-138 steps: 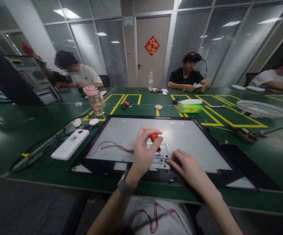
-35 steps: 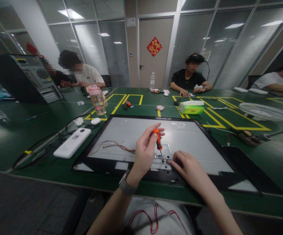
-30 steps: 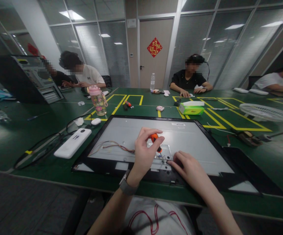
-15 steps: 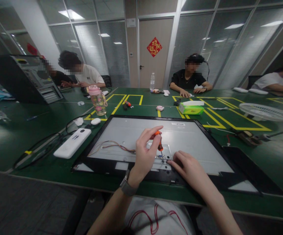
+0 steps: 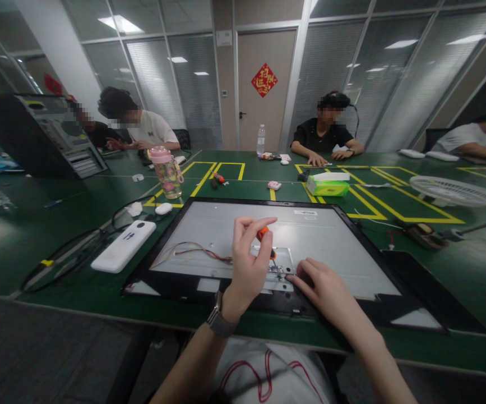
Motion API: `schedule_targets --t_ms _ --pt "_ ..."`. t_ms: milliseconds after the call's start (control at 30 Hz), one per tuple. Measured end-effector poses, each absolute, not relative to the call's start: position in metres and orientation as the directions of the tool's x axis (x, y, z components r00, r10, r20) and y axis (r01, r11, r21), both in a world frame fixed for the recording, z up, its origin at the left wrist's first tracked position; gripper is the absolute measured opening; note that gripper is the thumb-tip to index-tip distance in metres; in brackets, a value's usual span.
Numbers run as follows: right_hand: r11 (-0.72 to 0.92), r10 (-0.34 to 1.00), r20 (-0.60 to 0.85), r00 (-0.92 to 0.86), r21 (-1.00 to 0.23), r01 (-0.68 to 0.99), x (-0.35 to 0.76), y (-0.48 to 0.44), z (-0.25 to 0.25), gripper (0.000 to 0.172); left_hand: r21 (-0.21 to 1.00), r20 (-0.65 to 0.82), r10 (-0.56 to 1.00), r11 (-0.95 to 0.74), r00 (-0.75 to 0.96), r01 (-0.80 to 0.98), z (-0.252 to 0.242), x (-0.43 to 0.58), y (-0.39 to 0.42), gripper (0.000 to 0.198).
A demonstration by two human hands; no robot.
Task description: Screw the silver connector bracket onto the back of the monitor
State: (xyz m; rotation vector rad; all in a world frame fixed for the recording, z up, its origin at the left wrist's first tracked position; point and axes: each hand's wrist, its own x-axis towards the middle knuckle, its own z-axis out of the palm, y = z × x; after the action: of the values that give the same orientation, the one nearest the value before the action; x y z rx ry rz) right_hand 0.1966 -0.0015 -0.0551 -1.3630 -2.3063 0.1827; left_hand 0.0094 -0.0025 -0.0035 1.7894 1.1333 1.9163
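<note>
My left hand [image 5: 250, 261], with a watch at its wrist, is closed around the handle of an orange and black screwdriver [image 5: 263, 233]. The screwdriver leans, its shaft pointing down to a small metal plate with connectors [image 5: 285, 258] on the back of a flat display panel [image 5: 331, 241]. Beside the tip, my right hand [image 5: 324, 289] rests on the panel's lower edge with curled fingers. One extended finger touches the plate near the tip; whether something small is pinched there I cannot make out. Thin coloured wires [image 5: 196, 245] run left from the plate.
Left of the panel lie a white power bank [image 5: 124, 246], black cables [image 5: 68, 252] and a pink-lidded bottle [image 5: 166, 174]. Behind it stands a green tissue pack [image 5: 329, 185]. A dark flat panel [image 5: 431, 286] and a racket [image 5: 457, 191] are at right. Other people sit across the table.
The screwdriver's handle has tilted left, and my left hand has shifted slightly left with it. My right hand stays where it was.
</note>
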Motion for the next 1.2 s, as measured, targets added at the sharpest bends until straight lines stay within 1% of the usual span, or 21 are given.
schedule_targets --t_ms 67,133,267,333,500,633,700,767,867,933,1000,1100,1200 --pt "0.502 0.857 0.314 -0.408 -0.334 0.798 0.1963 -0.0017 -0.0547 0.023 0.679 0.729 0.654 -0.655 -0.202 0.331 -0.0039 0.0094 -0.0023 0.021" --pt "0.498 0.860 0.309 -0.407 -0.332 0.801 0.1960 -0.0016 -0.0547 0.022 0.669 0.739 0.643 -0.667 -0.201 0.328 -0.0041 0.0090 -0.0023 0.024" --pt "0.486 0.869 0.283 -0.406 -0.331 0.809 0.1956 -0.0012 -0.0548 0.023 0.676 0.737 0.659 -0.710 -0.153 0.199 -0.0058 0.0092 -0.0011 0.033" --pt "0.481 0.872 0.277 -0.403 -0.331 0.812 0.1955 -0.0012 -0.0544 0.023 0.687 0.726 0.669 -0.709 -0.158 0.160 -0.0069 0.0099 0.0001 0.030" --pt "0.479 0.873 0.276 -0.402 -0.332 0.813 0.1957 -0.0016 -0.0538 0.023 0.675 0.738 0.645 -0.701 -0.199 0.230 -0.0057 0.0091 0.0012 0.017" --pt "0.485 0.871 0.275 -0.408 -0.340 0.805 0.1965 -0.0016 -0.0546 0.024 0.699 0.715 0.680 -0.694 -0.159 0.173 -0.0038 0.0078 -0.0002 0.031" --pt "0.488 0.869 0.283 -0.407 -0.342 0.803 0.1967 -0.0013 -0.0550 0.023 0.726 0.687 0.711 -0.677 -0.148 0.119 -0.0043 0.0084 -0.0001 0.033" --pt "0.490 0.867 0.289 -0.407 -0.340 0.803 0.1966 -0.0011 -0.0550 0.023 0.744 0.667 0.728 -0.659 -0.159 0.105 -0.0053 0.0094 0.0006 0.029" --pt "0.485 0.869 0.282 -0.406 -0.333 0.809 0.1962 -0.0011 -0.0543 0.023 0.720 0.693 0.689 -0.675 -0.211 0.161 -0.0054 0.0101 0.0009 0.016" --pt "0.480 0.873 0.272 -0.406 -0.328 0.813 0.1960 -0.0011 -0.0539 0.023 0.714 0.700 0.675 -0.673 -0.233 0.193 -0.0041 0.0096 0.0000 0.013" --pt "0.481 0.873 0.264 -0.410 -0.326 0.814 0.1962 -0.0010 -0.0541 0.024 0.734 0.679 0.699 -0.652 -0.225 0.192 -0.0026 0.0086 -0.0015 0.021" --pt "0.488 0.870 0.265 -0.417 -0.327 0.810 0.1968 -0.0006 -0.0554 0.024 0.761 0.648 0.736 -0.633 -0.196 0.141 -0.0021 0.0075 -0.0028 0.035" --pt "0.491 0.866 0.285 -0.411 -0.326 0.808 0.1971 -0.0005 -0.0565 0.023 0.760 0.644 0.736 -0.646 -0.211 0.066 -0.0040 0.0081 -0.0020 0.035"
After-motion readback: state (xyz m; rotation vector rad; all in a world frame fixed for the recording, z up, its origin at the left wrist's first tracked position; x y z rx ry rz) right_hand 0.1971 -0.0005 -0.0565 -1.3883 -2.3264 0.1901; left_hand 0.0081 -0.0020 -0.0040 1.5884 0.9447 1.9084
